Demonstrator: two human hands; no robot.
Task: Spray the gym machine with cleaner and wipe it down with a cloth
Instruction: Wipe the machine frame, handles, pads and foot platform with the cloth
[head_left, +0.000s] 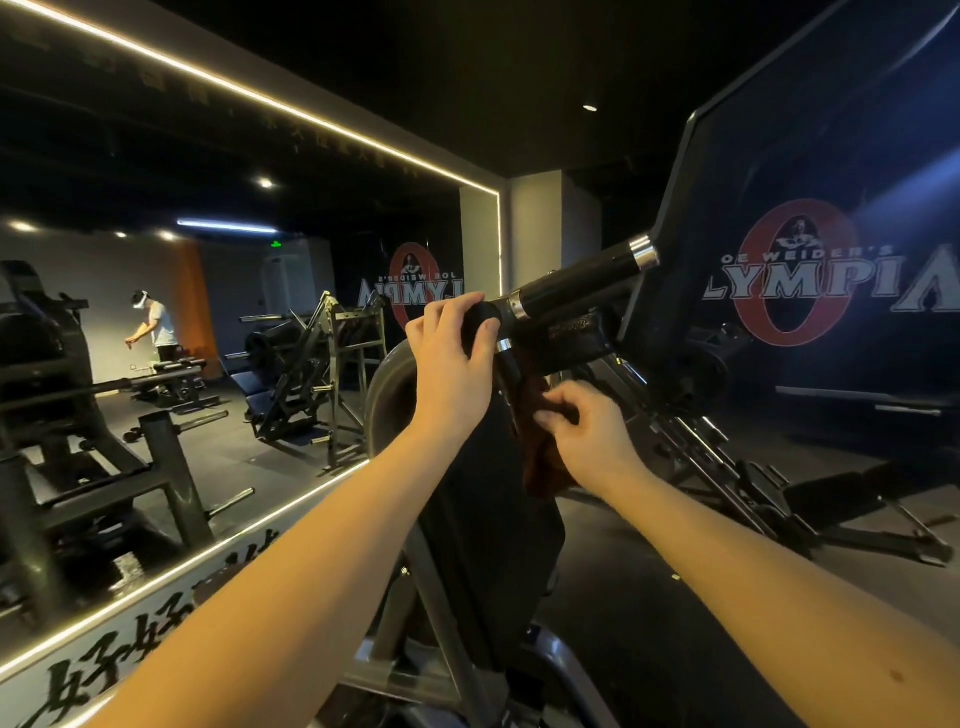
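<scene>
A person is standing at a gym machine (587, 340) in a dim room, seen from their own head looking down along both bare forearms. Their left hand (454, 343) is curling its fingers over the rounded black end of a handle (576, 283), a thick grip with chrome collars that is jutting out at chest height. Just below it, their right hand (584, 431) is pinching a dark reddish-brown cloth (543, 467) between thumb and bent fingers, pressing it against a thin bar (508, 364) that is running down from the handle, while the loose end is hanging limp underneath. The cloth is looking soft, light and floppy, so bunching it in the palm seems the surest hold. The handle is looking rigid, heavy and fixed, and its grip may be turning slick where cleaner is sitting on it. No spray bottle is showing. A tall dark pad (493, 530) is standing beneath the hands, and a wall mirror (208, 291) on the left is reflecting other equipment.
</scene>
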